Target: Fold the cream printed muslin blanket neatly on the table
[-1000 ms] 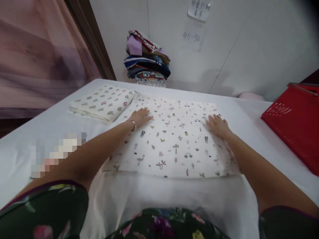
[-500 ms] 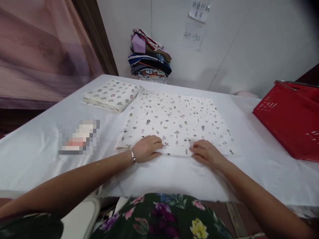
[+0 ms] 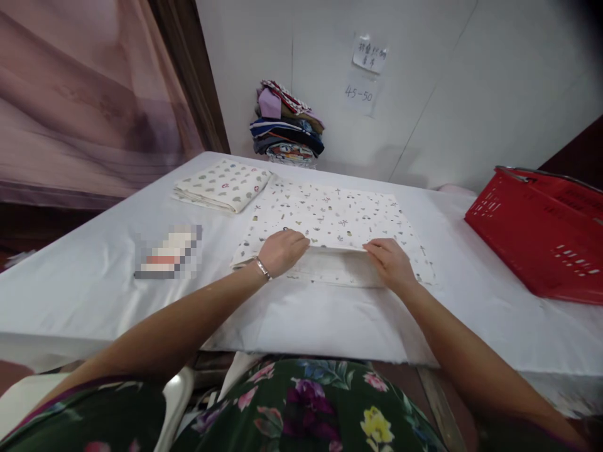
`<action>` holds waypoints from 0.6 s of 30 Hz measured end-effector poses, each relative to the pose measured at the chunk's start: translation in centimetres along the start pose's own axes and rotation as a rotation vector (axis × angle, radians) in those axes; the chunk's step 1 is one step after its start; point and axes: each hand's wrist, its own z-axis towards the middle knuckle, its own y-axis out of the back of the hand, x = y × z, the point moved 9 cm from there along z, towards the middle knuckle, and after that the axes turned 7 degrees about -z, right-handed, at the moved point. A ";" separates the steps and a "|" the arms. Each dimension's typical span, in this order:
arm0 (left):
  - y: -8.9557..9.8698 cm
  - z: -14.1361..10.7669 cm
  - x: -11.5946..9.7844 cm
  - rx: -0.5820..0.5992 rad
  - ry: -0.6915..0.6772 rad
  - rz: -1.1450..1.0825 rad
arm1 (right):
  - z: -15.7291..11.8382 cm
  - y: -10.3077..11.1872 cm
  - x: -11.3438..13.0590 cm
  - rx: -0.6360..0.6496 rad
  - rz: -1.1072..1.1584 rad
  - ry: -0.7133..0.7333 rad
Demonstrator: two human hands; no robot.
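Observation:
A white cloth printed with small plants and other motifs lies folded in layers on the table in front of me. My left hand pinches its near edge left of the middle, and a bracelet circles that wrist. Farther right, my right hand grips the same edge between thumb and fingers. Between the hands the top layer is raised off the lower one, which shows beneath. Past the cloth's left far corner rests a second folded cloth with grey and a few coloured motifs.
The table wears a white cover. A blurred-out flat item lies at left. A red basket stands at right. Behind the table rises a pile of folded fabrics near the wall. A pink curtain hangs at far left.
Both hands have lifted the near edge of the cloth's top layer up and away from me; it lay flat before. The view has tilted slightly upward.

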 end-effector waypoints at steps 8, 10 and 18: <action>-2.0 -3.5 -3.0 0.103 -0.084 0.020 | -3.8 -3.4 2.1 0.222 -0.036 0.214; -2.1 -3.6 -3.0 0.120 -0.075 0.015 | -4.1 -3.5 2.1 0.235 -0.047 0.220; -1.9 -3.4 -3.5 0.197 -0.055 -0.115 | -4.7 -4.0 2.0 0.298 -0.008 0.253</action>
